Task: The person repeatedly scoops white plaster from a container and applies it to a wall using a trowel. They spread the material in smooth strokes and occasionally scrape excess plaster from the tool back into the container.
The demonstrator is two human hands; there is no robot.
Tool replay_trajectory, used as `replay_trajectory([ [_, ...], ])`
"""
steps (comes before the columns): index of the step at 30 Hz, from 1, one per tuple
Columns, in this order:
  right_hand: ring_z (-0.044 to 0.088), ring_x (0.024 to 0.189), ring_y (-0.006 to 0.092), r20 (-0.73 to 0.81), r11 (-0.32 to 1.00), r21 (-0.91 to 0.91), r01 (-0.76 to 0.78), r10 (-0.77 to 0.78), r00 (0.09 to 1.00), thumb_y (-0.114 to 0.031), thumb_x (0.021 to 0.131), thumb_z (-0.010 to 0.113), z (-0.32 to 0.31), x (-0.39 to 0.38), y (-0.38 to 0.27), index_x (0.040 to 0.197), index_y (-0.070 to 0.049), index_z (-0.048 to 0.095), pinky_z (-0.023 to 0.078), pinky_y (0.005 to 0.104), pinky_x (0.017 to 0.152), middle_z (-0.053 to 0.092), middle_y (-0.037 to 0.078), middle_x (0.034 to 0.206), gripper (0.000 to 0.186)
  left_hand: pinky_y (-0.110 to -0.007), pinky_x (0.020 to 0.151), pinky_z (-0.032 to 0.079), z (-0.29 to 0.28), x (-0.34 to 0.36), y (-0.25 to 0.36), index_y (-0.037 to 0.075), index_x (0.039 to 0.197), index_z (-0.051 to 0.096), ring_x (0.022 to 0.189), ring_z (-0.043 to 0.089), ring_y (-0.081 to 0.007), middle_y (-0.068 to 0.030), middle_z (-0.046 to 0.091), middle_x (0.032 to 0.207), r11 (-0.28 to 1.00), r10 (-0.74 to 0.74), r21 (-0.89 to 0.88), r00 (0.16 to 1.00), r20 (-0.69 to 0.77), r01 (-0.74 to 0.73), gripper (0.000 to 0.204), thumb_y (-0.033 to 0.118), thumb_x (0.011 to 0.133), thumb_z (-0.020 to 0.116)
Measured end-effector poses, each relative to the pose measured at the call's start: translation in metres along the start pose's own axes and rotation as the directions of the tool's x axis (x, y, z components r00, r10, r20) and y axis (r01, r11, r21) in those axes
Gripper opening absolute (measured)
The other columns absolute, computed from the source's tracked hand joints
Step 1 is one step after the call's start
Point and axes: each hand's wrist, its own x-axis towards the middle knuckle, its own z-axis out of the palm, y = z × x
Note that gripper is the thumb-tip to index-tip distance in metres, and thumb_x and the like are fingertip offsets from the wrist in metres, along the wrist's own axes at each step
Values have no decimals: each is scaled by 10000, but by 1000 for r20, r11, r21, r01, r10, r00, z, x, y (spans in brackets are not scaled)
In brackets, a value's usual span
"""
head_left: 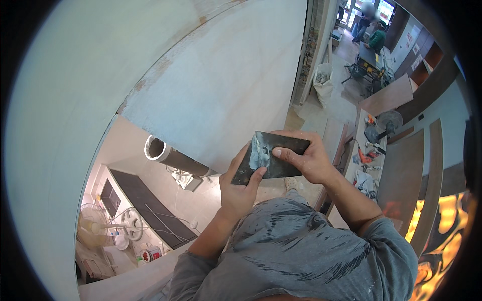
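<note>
In front of my chest I hold two dark, flat putty scrapers that meet edge to edge. My left hand [236,193] is closed on the left scraper [243,173], its thumb on the upper face. The right scraper [287,169] is gripped by my right hand [316,160], with the thumb pressed near its middle. Pale bluish-white putty [257,154] clings where the two blades come together. Beyond them stands a large pale wall panel [221,75], with a brownish seam curving along its upper left.
An opening below the panel shows a wide pipe [183,160] and a low counter [150,208] with cables and containers. At right, a long bench [364,165] carries power tools and a fan [386,123]. A white sack [323,83] stands farther off; people are at the far end.
</note>
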Motion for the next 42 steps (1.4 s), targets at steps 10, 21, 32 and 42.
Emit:
replay_trajectory([
  [10, 628, 940, 115, 56, 996, -86, 27, -23, 998, -61, 929, 698, -5, 5, 13, 1202, 58, 686, 527, 285, 869, 732, 85, 1067, 298, -289, 935, 506, -10, 19, 10, -50, 1356, 547, 1060, 621, -119, -101, 676, 1185, 983, -180, 66, 967, 178, 171, 529, 27, 873, 748],
  [21, 644, 926, 119, -176, 993, 107, -40, 58, 983, -100, 937, 697, 9, 8, 28, 1225, 40, 668, 530, 287, 842, 721, 60, 1043, 322, -277, 893, 523, 10, 8, -13, -10, 1381, 557, 1017, 659, -129, -136, 714, 1109, 998, 47, -33, 971, -235, -57, 553, 27, 870, 765],
  [32, 644, 965, 134, 50, 998, -61, -34, 37, 998, -87, 933, 697, 0, 10, 14, 1224, 34, 682, 523, 292, 879, 730, 77, 1085, 316, -277, 888, 538, -15, 7, -19, -8, 1357, 591, 992, 679, -128, -148, 710, 1181, 981, -170, 122, 974, 148, 153, 532, 32, 862, 781],
  [42, 626, 1016, 121, -165, 999, 52, -7, 16, 986, -91, 946, 689, 18, 8, 23, 1251, 46, 659, 503, 290, 922, 713, 76, 1136, 336, -267, 853, 547, 14, -9, -29, -53, 1428, 482, 1004, 664, -157, -153, 686, 1143, 995, -11, -91, 925, -379, -25, 659, -20, 847, 792],
])
